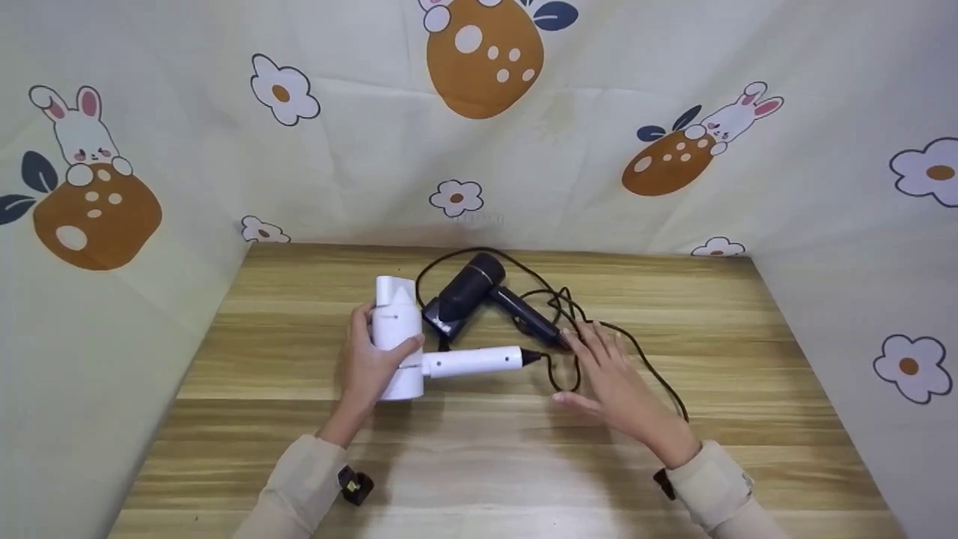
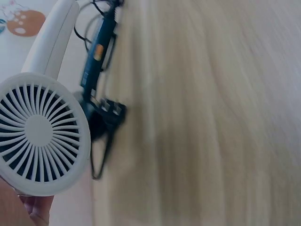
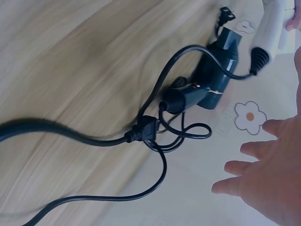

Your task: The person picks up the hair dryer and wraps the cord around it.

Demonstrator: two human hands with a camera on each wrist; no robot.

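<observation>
My left hand (image 1: 367,368) grips the barrel of a white hair dryer (image 1: 398,329), thumb across its front, its handle pointing right. In the left wrist view, the dryer's round slotted grille (image 2: 38,132) faces the camera. Behind it a black hair dryer (image 1: 465,290) lies on the table, its handle slanting to the lower right. My right hand (image 1: 617,382) has its fingers spread and straight, fingertips close to the end of the black handle and the tangled cords. In the right wrist view a black plug (image 3: 148,128) sits among the cord loops.
Black cord (image 3: 94,198) runs across the wooden table (image 1: 479,464) towards the right. Another plug (image 2: 113,110) lies by the black dryer. A cloth with rabbits and flowers (image 1: 359,150) hangs behind the table and at both sides.
</observation>
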